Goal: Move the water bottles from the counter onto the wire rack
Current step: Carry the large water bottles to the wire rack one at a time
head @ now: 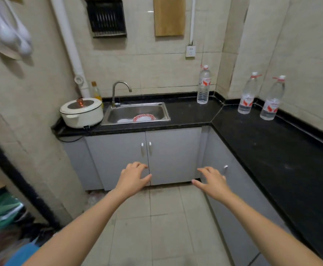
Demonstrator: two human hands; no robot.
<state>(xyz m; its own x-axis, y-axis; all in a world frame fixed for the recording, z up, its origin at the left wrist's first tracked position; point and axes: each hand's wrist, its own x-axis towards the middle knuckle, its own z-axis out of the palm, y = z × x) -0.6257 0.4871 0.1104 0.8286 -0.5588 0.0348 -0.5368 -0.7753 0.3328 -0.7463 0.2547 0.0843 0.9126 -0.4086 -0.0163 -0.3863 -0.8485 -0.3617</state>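
Three clear water bottles with red-and-white labels stand upright on the black counter (262,146). One bottle (203,85) is at the back near the corner, a second bottle (247,94) and a third bottle (272,98) stand by the right wall. My left hand (132,178) and my right hand (212,181) are stretched out in front of the grey cabinet doors, well below and short of the bottles. Both hands are empty with fingers relaxed and spread. A dark wire rack (106,17) hangs on the back wall above the sink.
A steel sink (137,113) holds a red-rimmed bowl (143,118), with a tap behind. A cream lidded pot (81,112) sits left of the sink beside an oil bottle (96,91). A wooden board (169,16) hangs on the wall. Cluttered bags lie at lower left.
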